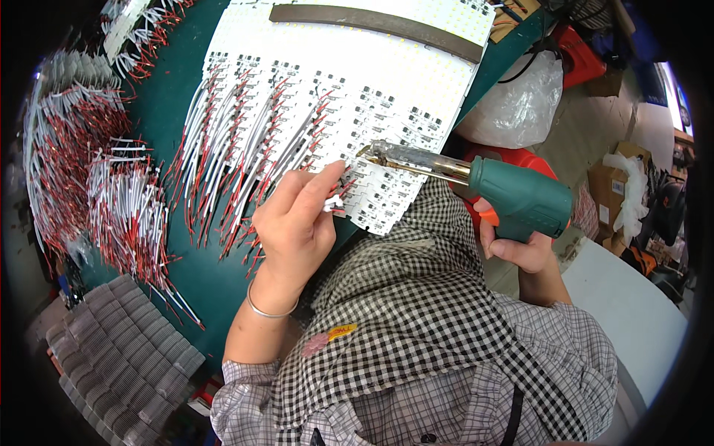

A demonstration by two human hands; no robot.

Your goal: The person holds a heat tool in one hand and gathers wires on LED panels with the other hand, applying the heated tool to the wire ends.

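Observation:
My right hand is closed around the grip of a green soldering gun. Its metal tip reaches left over a white sheet of LED circuit boards, close to my left fingertips. My left hand pinches a short red-and-white wire at the sheet's near edge; the fingers partly hide it. Rows of red and white wires lie on the left part of the sheet, their loose ends hanging past its edge. The rows of small black parts at the right carry no visible wires.
A dark curved bar lies across the sheet. Bundles of wires cover the left of the green table. A stack of grey ribbed strips stands at lower left. At right are a clear plastic bag and cardboard boxes.

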